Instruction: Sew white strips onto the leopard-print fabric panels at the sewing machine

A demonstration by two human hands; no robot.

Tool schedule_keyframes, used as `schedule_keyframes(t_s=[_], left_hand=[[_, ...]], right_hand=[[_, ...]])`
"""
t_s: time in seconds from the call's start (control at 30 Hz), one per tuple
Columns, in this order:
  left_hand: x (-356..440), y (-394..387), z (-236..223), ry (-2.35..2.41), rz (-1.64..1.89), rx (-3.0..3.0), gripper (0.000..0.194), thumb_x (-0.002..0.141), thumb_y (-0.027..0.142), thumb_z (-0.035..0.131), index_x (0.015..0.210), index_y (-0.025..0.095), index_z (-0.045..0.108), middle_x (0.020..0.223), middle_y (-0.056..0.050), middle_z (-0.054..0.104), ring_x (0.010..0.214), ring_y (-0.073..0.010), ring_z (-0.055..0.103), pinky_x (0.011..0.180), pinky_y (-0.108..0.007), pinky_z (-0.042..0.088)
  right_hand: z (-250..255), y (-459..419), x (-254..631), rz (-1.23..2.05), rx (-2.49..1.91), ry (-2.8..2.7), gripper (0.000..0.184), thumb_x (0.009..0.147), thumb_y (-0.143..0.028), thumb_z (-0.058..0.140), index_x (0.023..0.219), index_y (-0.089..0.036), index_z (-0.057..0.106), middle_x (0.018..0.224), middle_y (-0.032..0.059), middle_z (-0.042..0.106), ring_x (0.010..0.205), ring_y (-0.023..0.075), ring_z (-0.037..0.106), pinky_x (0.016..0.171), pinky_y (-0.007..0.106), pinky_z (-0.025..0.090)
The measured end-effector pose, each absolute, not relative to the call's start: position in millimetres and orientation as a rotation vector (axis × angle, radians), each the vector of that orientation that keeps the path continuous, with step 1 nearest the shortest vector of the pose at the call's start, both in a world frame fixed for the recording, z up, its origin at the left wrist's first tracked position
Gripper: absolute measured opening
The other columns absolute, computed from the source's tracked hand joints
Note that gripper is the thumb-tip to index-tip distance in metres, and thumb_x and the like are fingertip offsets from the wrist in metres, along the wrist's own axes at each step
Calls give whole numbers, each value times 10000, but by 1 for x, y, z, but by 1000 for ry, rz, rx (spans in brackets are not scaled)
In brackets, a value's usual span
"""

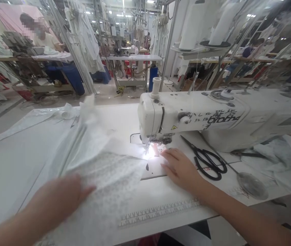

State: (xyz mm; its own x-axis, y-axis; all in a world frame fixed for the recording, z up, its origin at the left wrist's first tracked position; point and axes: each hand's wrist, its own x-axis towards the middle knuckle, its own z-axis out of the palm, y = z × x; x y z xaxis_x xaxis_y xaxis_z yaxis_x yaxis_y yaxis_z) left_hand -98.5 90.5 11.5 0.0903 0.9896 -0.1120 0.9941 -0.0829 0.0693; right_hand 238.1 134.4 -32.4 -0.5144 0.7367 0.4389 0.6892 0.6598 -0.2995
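Observation:
A white Brother sewing machine (212, 118) stands on a white table (161, 194), its lamp lighting the needle area (149, 150). White patterned fabric (101, 164) lies spread to the left of the needle. My left hand (66, 196) lies flat on this fabric, blurred by motion, fingers stretched out. My right hand (180, 167) rests flat on the table just right of the presser foot, fingers together and extended toward the needle.
Black scissors (207, 160) lie right of my right hand, with a metal spoon-like tool (250, 182) beyond. A ruler strip (161, 212) runs along the table front. More white cloth (281, 160) is piled at right. A person sits at a workstation at back left.

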Motion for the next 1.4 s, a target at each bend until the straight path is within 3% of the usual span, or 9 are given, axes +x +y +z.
schedule_keyframes(t_s=[0.13,0.4,0.53,0.7,0.9,1.03,1.13,1.27,1.4], left_hand=[[-92,40,11,2063,-515,2057,570,772,681,336,577,191,554,508,-60,600,516,-302,607,500,-396,424],[-17,91,15,1240,195,2423,233,903,333,388,928,209,584,972,-58,609,809,-173,605,683,-289,495],[1,130,-14,1046,413,2614,290,879,268,469,1161,212,507,1281,-85,485,1220,-237,415,990,-400,396],[12,129,-33,1329,233,2599,505,911,409,377,1379,238,297,1456,-85,300,1342,-332,213,968,-575,334],[23,118,-33,1445,84,2521,577,917,501,267,1431,254,175,1499,-95,168,1363,-368,107,939,-646,281],[20,120,-25,1386,14,2475,624,912,511,281,1442,232,106,1504,-125,124,1369,-361,72,959,-632,279],[17,123,-20,1390,87,2447,565,913,458,339,1410,214,227,1480,-133,221,1350,-337,194,974,-574,330],[13,133,-22,1294,327,2494,331,920,306,362,1215,221,487,1347,-76,451,1240,-231,415,1001,-434,392],[9,139,-30,1165,400,2565,346,895,283,430,1233,232,480,1329,-44,476,1278,-230,358,1041,-413,362]], right_hand=[[-30,117,226,132,-922,-2445,396,867,-250,503,1235,-108,473,1217,158,538,1147,265,463,956,452,437],[-38,106,219,176,-891,-2621,505,862,-331,520,1286,-66,449,1306,170,492,1241,277,398,1028,472,369],[-38,105,228,189,-866,-2617,502,870,-333,496,1299,-79,436,1325,161,476,1250,271,388,1036,475,348],[-34,116,237,180,-812,-2591,408,872,-325,482,1199,-82,511,1129,149,590,1072,266,509,947,459,410],[-32,152,238,99,-712,-2706,417,865,-329,505,1207,-91,490,1190,131,553,1090,270,464,922,431,394],[-36,162,242,75,-672,-2658,235,877,-296,471,996,-128,583,1084,97,612,1024,247,505,874,403,403],[-39,162,246,36,-744,-2527,192,885,-257,439,860,-148,595,949,84,643,932,230,535,834,391,411],[-40,160,244,47,-701,-2584,320,886,-301,456,1133,-113,534,1116,115,599,998,244,506,859,400,412],[-39,161,243,119,-661,-2630,275,871,-306,475,1053,-126,574,1092,102,609,1005,245,504,860,393,412]])
